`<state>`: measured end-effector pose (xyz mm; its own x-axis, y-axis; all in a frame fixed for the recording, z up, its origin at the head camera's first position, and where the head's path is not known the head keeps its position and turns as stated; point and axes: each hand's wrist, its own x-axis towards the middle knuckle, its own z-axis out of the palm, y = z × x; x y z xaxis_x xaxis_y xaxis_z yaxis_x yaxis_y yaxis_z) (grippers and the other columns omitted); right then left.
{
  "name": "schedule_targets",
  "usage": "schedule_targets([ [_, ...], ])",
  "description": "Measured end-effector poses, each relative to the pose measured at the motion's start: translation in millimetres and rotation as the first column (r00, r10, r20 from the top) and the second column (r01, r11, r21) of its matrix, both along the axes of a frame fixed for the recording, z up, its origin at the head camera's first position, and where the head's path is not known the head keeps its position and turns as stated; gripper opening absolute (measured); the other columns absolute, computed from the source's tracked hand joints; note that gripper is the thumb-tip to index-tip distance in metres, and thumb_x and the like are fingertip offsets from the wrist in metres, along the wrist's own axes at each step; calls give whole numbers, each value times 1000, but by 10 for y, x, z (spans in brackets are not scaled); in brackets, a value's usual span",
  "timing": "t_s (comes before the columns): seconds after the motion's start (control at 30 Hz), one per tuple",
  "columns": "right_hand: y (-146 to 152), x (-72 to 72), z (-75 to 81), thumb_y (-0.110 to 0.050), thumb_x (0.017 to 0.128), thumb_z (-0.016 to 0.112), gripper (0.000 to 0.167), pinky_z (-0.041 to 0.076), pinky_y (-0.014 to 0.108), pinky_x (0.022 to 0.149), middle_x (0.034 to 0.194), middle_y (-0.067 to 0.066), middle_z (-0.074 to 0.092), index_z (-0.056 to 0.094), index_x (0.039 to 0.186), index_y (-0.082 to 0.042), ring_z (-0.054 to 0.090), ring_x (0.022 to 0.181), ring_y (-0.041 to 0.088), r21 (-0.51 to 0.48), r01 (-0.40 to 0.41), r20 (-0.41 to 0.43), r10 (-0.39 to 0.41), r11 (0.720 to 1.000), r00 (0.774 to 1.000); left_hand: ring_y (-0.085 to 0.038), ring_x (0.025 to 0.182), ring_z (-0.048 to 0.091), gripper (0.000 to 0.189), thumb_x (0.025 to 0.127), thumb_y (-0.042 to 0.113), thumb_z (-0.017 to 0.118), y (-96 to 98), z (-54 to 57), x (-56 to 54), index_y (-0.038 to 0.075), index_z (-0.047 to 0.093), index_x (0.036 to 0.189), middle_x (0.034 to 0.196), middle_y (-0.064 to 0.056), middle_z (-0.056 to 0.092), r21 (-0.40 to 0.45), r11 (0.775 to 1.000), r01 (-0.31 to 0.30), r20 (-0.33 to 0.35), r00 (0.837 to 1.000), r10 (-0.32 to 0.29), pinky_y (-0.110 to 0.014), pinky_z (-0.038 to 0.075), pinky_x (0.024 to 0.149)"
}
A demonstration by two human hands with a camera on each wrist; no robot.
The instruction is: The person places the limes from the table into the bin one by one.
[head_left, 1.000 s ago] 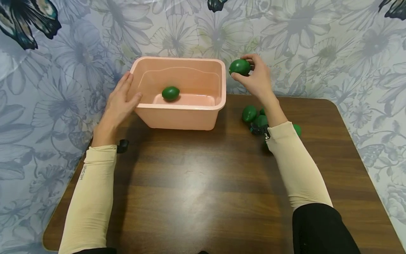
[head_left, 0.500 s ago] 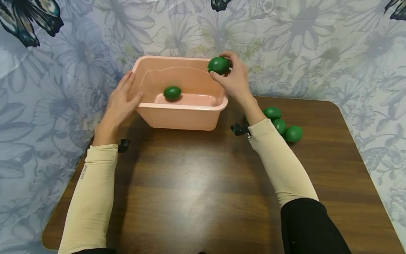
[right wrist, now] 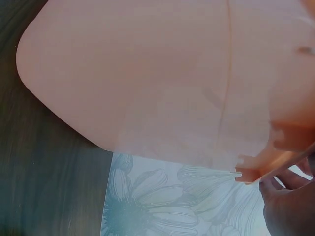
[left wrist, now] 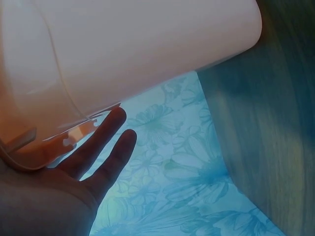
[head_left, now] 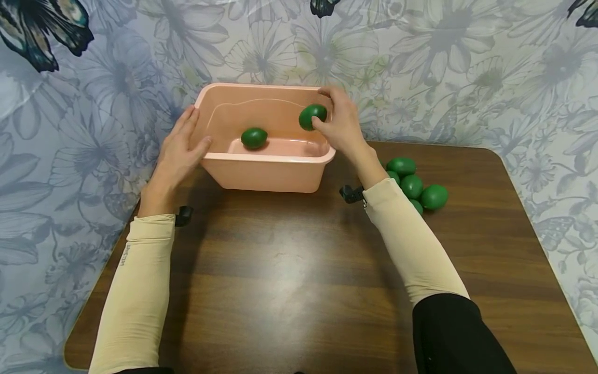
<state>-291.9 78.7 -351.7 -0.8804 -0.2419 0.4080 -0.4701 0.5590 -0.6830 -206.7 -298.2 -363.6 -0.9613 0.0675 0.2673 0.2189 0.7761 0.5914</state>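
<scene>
A peach plastic tub (head_left: 266, 174) stands at the back of the wooden table, with one green lime (head_left: 254, 138) on its floor. My left hand (head_left: 176, 150) rests at the tub's left rim, fingers fairly straight; in the left wrist view two extended fingers (left wrist: 110, 164) lie along the outside of the rim. At the right end, my right hand (head_left: 343, 123) holds a second lime (head_left: 312, 117) between thumb and fingers, just inside the tub's right wall. In the right wrist view the tub hides that lime, and only part of the hand (right wrist: 290, 201) shows by the rim.
Several more limes (head_left: 411, 186) lie in a cluster on the table (head_left: 280, 270), right of the tub and partly behind the right forearm. A flowered cloth (head_left: 458, 78) hangs behind the table. Small dark wrist cameras (head_left: 351, 194) sit on both wrists.
My right hand has carried its lime leftward from beside the tub, over the right rim, then lowered it inside. The left hand has stayed at the left rim.
</scene>
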Motion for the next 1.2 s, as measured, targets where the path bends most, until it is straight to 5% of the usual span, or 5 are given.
schedule_targets([
  [0.23, 189, 103, -61, -17, 96, 71, 51, 43, 31, 116, 145, 14, 62, 58, 143, -3, 55, 138, 27, -11, 51, 13, -51, 999, 999, -30, 162, 22, 76, 101, 39, 56, 26, -11, -12, 13, 29, 168, 177, -1, 21, 5, 1000, 1, -1, 1000, -1, -54, 20, 130],
  [0.47, 557, 320, -164, -28, 101, 70, 52, 45, 39, 118, 149, 12, 60, 57, 146, -6, 53, 143, 24, -23, 40, 93, -37, 999, 995, -32, 162, 23, 76, 101, 39, 55, 36, -29, -19, 13, 30, 167, 176, -1, 22, 14, 1000, -6, -2, 1000, 6, -55, 21, 130],
  [1.2, 1667, 833, -362, -24, 103, 68, 49, 41, 50, 120, 151, 16, 57, 56, 147, -4, 51, 145, 34, 53, 115, 222, -124, 992, 967, -33, 162, 22, 74, 102, 35, 56, 39, -25, -25, 12, 30, 167, 176, -2, 22, 18, 1000, -1, -12, 1000, 1, -56, 20, 130],
])
